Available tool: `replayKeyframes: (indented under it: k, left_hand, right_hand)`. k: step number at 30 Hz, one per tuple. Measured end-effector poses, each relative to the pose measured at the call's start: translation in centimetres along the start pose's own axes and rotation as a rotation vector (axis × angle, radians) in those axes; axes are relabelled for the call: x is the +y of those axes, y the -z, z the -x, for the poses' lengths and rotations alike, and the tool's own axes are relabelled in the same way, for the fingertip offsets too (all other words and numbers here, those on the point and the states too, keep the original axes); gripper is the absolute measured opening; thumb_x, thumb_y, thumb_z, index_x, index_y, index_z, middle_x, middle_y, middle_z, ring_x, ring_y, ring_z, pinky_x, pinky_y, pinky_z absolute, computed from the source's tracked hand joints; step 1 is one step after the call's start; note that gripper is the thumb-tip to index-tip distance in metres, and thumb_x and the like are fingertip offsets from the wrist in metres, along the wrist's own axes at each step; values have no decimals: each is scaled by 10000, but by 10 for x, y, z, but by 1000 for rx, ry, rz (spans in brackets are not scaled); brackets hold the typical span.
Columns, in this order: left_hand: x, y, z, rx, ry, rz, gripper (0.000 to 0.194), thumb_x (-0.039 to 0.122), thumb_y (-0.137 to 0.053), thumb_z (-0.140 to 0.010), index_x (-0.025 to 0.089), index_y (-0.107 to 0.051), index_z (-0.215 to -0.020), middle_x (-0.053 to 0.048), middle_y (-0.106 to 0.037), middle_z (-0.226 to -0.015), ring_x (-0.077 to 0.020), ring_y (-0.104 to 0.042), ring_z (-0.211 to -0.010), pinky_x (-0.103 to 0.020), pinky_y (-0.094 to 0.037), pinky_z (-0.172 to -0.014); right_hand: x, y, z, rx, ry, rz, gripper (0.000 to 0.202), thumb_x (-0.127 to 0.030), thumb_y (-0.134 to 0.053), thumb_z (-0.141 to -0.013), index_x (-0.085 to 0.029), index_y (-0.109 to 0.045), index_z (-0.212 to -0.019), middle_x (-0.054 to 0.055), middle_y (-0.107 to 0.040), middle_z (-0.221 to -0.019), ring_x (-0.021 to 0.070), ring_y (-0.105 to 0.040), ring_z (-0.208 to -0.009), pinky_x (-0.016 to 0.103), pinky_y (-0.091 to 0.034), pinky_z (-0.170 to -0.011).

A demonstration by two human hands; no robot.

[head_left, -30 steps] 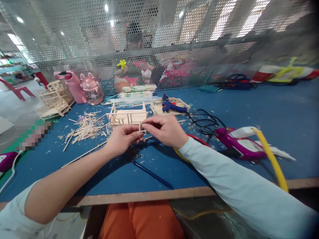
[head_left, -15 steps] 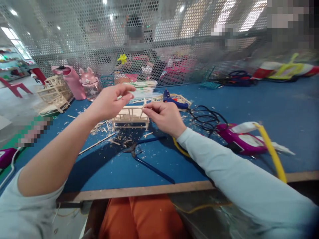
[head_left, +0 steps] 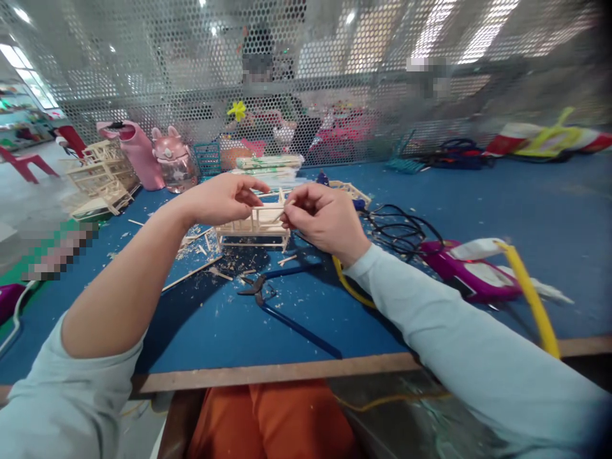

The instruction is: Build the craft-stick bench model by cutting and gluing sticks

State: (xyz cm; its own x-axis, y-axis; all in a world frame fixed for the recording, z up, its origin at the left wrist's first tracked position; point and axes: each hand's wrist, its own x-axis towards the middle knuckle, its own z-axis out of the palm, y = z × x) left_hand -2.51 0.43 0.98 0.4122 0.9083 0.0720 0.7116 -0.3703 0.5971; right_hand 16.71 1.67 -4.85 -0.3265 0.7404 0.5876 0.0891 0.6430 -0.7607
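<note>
Holding: both hands meet over a small stick frame standing on the blue table, mid-table, just behind a pair of pliers.
Left hand: fingers curled, tips pinched at the frame's top rail; thumb side hidden, so exact hold unclear.
Right hand: closed to a pinch on a thin stick at the frame's right top corner; stick mostly covered by fingers, length can't be judged.
Frame: right end hidden behind right hand; lower rail rests among wood scraps.
Glue gun: blue, behind right hand, mostly blocked; only bits show.
Cables: black tangle right of hand, ends not traceable.
Purple tool: partly under white wrap and a yellow hose.
Far left: stick models, pink bottles; a patch nearer is pixelated.
Mesh screen: person behind it, blurred, hard to make out.
</note>
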Motion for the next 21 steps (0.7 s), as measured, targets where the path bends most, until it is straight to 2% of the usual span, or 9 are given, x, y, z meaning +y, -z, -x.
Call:
replayKeyframes:
  k: [4,9,16,21]
  left_hand:
    - [0,-2,2,33,14,29,589,122,-572,-597,172,-595,-1184,-73,-713,-923,-178,-647,-792,-252,-452,-667]
    - [-2,-8,-1,25,19,24,536,123,-628,-625,178,-621,-1158,-31,-710,-732,-166,-635,-675,-254,-441,-620]
    - [-6,-10,-4,-6,-31,-15,559,137,-618,-640,166,-585,-1198,-57,-721,-844,-169,-644,-742,-256,-452,-650]
    - [-1,-10,-3,-21,-19,-101,538,164,-616,-676,141,-568,-1212,-59,-720,-850,-165,-641,-750,-266,-457,-675]
  right_hand:
    - [2,3,8,15,-21,-42,70,-209,-629,-682,-179,-568,-693,-9,-622,-614,119,-600,-567,249,-475,-541]
    - [9,7,12,67,40,130,80,-251,-679,-684,-171,-678,-675,2,-657,-607,101,-555,-525,245,-446,-514]
    - [25,6,9,94,79,190,73,-247,-701,-683,-179,-726,-695,36,-706,-691,130,-602,-625,275,-467,-598]
    - [21,6,10,98,96,262,143,-298,-673,-723,-162,-716,-731,22,-658,-631,111,-529,-556,262,-419,-542]
